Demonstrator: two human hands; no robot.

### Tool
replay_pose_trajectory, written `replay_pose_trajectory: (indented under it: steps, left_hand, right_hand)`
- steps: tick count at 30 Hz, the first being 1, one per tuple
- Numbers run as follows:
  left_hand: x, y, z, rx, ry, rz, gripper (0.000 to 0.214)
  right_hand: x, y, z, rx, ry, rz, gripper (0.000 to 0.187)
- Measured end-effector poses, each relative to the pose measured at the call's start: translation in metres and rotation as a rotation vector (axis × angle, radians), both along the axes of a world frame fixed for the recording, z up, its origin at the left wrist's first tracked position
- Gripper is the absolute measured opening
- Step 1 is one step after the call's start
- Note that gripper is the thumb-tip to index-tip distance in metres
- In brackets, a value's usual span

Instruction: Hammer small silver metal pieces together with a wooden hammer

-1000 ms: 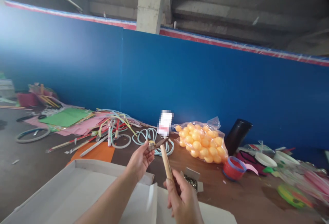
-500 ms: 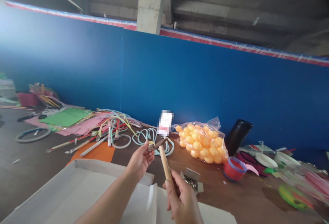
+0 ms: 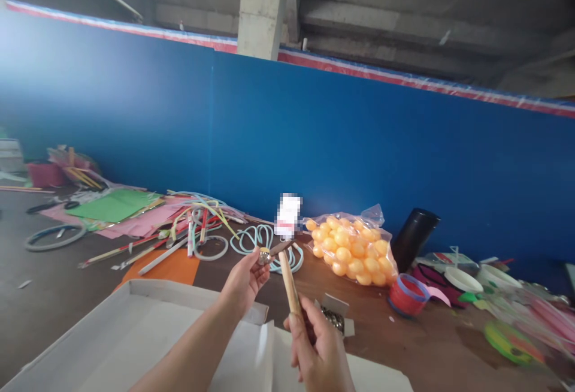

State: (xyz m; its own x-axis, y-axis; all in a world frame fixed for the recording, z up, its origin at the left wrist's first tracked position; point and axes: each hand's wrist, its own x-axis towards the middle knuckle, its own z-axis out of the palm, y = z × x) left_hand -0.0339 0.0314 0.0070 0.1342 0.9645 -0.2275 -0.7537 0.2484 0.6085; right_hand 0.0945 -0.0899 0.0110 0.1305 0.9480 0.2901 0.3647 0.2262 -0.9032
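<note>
The left hand (image 3: 245,282) pinches a small shiny metal piece (image 3: 264,256); the right hand (image 3: 317,344) is closed around a wooden-handled tool (image 3: 290,284) with a dark head, near this piece. So both are already held, but any finished work I cannot see; similar pieces (image 3: 333,319) remain in an open box (image 3: 349,327) beside the right hand. Below the left hand is a white tray (image 3: 193,290); beyond both hands, the cluttered brown table (image 3: 368,314) meets a blue partition (image 3: 296,128).
</note>
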Motion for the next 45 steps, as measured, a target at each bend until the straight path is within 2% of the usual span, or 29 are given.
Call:
replay_pose_trajectory:
  steps: [20, 26, 36, 45]
  left_hand:
    - [0.0007, -0.0001, -0.0005, 0.004, -0.003, 0.015, 0.008]
    - [0.001, -0.0019, -0.0002, 0.039, 0.013, 0.007, 0.01]
    - [0.0012, -0.0029, -0.0015, 0.105, 0.027, -0.01, 0.013]
    - [0.003, -0.0033, -0.0011, 0.128, 0.059, 0.004, 0.012]
  right_hand:
    - [-0.0009, -0.0012, 0.0014, -0.018, -0.009, 0.022, 0.043]
    - [-0.002, -0.0007, -0.0011, 0.027, -0.063, -0.034, 0.043]
    - [-0.004, -0.0029, 0.0047, 0.044, 0.053, -0.078, 0.046]
    - [-0.0047, -0.0015, -0.0025, 0.056, -0.08, -0.053, 0.05]
